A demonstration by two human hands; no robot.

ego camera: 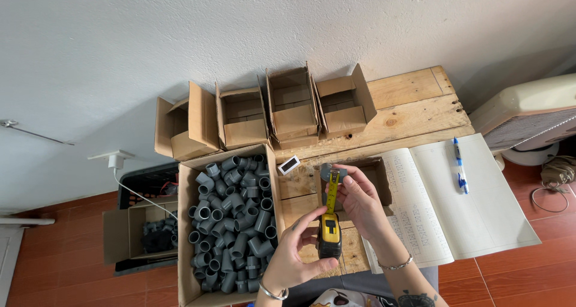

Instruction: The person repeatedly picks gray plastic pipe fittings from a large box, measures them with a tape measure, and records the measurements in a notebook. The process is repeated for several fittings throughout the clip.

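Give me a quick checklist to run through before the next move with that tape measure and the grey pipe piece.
1. Tape measure body held firmly in left hand: ok.
2. Yellow tape blade pulled out and running up to the grey pipe fitting: ok.
3. Fitting pinched by right hand: ok.
4. Blade tip hooked squarely on the fitting's edge: cannot tell, too small.
5. Open ledger and blue pen close by on the right: ok.
6. Box of grey fittings within reach on the left: ok.
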